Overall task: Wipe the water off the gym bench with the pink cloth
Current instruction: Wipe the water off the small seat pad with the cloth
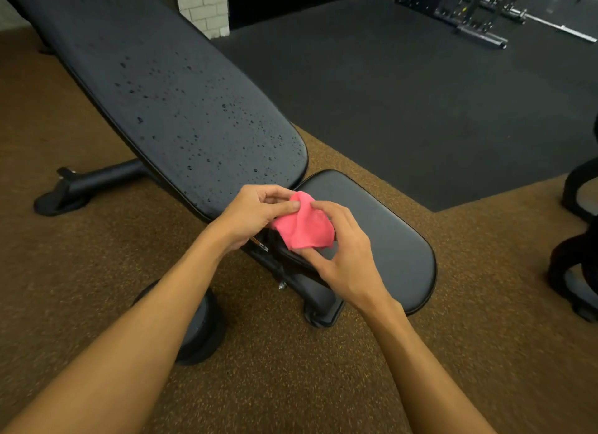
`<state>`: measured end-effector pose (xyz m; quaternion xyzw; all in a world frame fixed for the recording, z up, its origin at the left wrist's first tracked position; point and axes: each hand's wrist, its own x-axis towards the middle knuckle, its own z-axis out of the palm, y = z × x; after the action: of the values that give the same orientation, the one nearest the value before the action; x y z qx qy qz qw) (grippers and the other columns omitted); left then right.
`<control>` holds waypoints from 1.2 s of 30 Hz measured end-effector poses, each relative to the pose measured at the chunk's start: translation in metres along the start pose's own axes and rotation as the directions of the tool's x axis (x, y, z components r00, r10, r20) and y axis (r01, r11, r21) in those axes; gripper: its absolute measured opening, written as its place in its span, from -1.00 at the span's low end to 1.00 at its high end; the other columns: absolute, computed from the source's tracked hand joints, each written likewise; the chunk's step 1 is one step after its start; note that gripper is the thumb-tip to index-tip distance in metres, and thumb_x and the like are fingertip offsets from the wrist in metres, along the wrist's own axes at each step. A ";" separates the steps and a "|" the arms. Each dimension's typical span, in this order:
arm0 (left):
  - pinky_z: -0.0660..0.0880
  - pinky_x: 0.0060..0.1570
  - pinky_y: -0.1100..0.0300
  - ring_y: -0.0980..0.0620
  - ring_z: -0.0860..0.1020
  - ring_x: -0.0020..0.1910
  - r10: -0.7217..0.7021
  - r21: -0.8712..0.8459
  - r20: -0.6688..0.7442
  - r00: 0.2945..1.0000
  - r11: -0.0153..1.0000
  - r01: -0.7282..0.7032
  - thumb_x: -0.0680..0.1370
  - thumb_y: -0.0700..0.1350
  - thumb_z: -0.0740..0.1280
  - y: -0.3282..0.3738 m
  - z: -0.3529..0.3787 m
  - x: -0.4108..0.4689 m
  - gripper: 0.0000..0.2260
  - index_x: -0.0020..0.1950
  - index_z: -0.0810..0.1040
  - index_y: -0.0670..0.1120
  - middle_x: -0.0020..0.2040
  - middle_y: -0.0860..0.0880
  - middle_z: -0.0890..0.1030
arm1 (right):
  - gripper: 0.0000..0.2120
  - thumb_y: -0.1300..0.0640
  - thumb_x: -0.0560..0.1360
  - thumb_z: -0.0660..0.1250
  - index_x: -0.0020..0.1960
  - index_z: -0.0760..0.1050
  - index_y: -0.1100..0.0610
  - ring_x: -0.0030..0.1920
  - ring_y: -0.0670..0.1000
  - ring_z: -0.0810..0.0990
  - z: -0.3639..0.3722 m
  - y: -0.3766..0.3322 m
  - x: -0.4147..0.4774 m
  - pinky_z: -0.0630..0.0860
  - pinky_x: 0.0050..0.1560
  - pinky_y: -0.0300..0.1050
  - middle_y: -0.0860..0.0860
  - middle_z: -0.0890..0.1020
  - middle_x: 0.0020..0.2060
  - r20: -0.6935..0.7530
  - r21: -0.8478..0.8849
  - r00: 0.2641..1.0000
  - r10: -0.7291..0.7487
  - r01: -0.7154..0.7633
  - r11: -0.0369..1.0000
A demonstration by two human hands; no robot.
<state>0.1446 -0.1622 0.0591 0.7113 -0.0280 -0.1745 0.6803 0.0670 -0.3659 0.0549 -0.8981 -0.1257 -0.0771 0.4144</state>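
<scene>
A black gym bench runs from the upper left toward the middle; its long back pad (181, 103) is speckled with water drops. The shorter seat pad (382, 226) lies at its near end and looks dry. A small bunched pink cloth (304, 228) hangs in the air over the gap between the two pads. My left hand (250, 215) pinches the cloth's top edge with thumb and fingers. My right hand (339, 249) grips it from the right and below. The cloth touches neither pad.
The bench's black frame, foot bar (94, 181) and a wheel (200, 330) stand on brown speckled flooring. A dark rubber mat (420, 87) covers the floor to the right. A barbell rack (485, 16) is far back right, dark equipment (579, 239) at the right edge.
</scene>
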 end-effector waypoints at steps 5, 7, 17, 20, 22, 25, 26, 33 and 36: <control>0.64 0.25 -0.08 -0.08 0.73 0.14 -0.026 -0.010 0.026 0.999 1.000 0.026 0.60 -0.18 0.48 0.000 0.000 0.003 -0.76 0.26 0.70 -0.16 0.12 -0.16 0.76 | -0.77 0.13 0.64 0.48 0.28 0.66 0.11 0.25 -0.04 0.64 -0.002 0.005 -0.001 0.66 0.10 -0.14 -0.05 0.63 0.27 -0.199 0.098 0.980 0.000 0.020 0.995; 0.65 0.20 0.00 -0.04 0.72 0.11 -0.027 0.044 0.052 0.998 0.999 0.024 0.60 -0.18 0.49 -0.003 -0.001 0.001 -0.76 0.26 0.70 -0.13 0.11 -0.15 0.76 | -0.88 0.11 0.66 0.44 0.18 0.68 0.05 0.07 -0.05 0.70 -0.006 0.006 0.002 0.67 0.04 -0.03 -0.06 0.69 0.08 -0.246 0.199 0.960 0.130 -0.081 0.977; 0.58 0.12 0.10 0.08 0.64 0.08 -0.073 0.680 -0.014 0.997 0.731 0.063 0.59 0.05 0.52 -0.009 0.005 -0.006 -0.78 0.21 0.70 0.04 0.01 0.06 0.67 | -0.75 0.05 0.66 0.40 0.29 0.61 0.13 -0.31 -0.03 0.71 -0.020 0.042 0.044 0.59 -0.24 -0.14 -0.03 0.74 -0.09 -0.137 0.292 0.820 0.556 -0.503 0.813; 0.44 0.26 0.08 0.04 0.47 0.24 0.111 0.834 -0.067 0.992 0.552 -0.006 0.58 0.11 0.49 -0.012 0.014 -0.008 -0.65 0.33 0.59 0.08 0.15 0.06 0.52 | -0.74 0.05 0.67 0.37 0.31 0.62 0.12 0.07 -0.04 0.67 -0.027 0.049 0.048 0.47 0.11 -0.18 -0.05 0.69 0.08 -0.187 0.121 0.850 0.492 -0.477 0.870; 0.40 0.34 0.06 0.04 0.43 0.32 0.300 0.835 -0.018 0.954 0.529 -0.151 0.60 0.07 0.45 -0.013 0.021 -0.008 -0.65 0.38 0.57 0.07 0.23 0.07 0.50 | -0.77 0.11 0.67 0.36 0.30 0.63 0.09 0.14 -0.04 0.62 -0.031 0.055 0.046 0.44 0.16 -0.19 -0.04 0.66 0.14 -0.199 0.084 0.865 0.460 -0.453 0.888; 0.37 0.48 0.01 0.06 0.42 0.45 0.421 0.811 0.134 0.897 0.474 -0.343 0.66 -0.02 0.37 -0.021 0.038 -0.002 -0.67 0.43 0.60 0.03 0.41 0.08 0.53 | -0.78 0.16 0.66 0.36 0.28 0.64 0.08 0.21 -0.01 0.57 -0.032 0.070 0.039 0.47 0.23 -0.13 -0.04 0.64 0.17 -0.219 -0.034 0.910 0.352 -0.368 0.929; 0.33 0.54 -0.01 0.07 0.39 0.53 0.419 0.806 0.185 0.889 0.452 -0.381 0.68 -0.02 0.33 -0.027 0.045 0.001 -0.64 0.48 0.57 0.01 0.50 0.07 0.51 | -0.77 0.17 0.65 0.36 0.29 0.65 0.09 0.26 0.01 0.54 -0.032 0.077 0.037 0.46 0.28 -0.09 -0.02 0.65 0.20 -0.211 -0.091 0.927 0.312 -0.336 0.937; 0.06 0.69 -0.04 0.10 0.01 0.72 0.409 0.881 0.201 0.890 0.322 -0.347 0.78 0.07 0.00 -0.073 0.067 -0.009 -0.48 0.75 0.09 0.02 0.74 0.08 0.10 | -0.67 0.06 0.68 0.33 0.42 0.59 0.02 0.47 0.04 0.43 -0.030 0.115 0.034 0.26 0.45 0.03 -0.04 0.58 0.43 -0.137 -0.362 0.978 0.160 -0.200 0.911; -0.01 0.70 -0.03 0.06 -0.02 0.73 0.433 0.888 0.046 0.900 0.396 -0.236 0.79 0.05 0.00 -0.084 0.065 -0.024 -0.49 0.75 0.10 -0.01 0.75 0.03 0.09 | -0.69 0.06 0.67 0.33 0.40 0.60 0.03 0.47 0.05 0.44 -0.026 0.121 0.044 0.28 0.49 0.07 -0.03 0.57 0.42 -0.148 -0.362 0.978 0.144 -0.189 0.913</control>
<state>0.0870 -0.2121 -0.0189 0.9494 -0.1901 0.0755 0.2385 0.1431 -0.4541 -0.0057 -0.9618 -0.0067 -0.1170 0.2474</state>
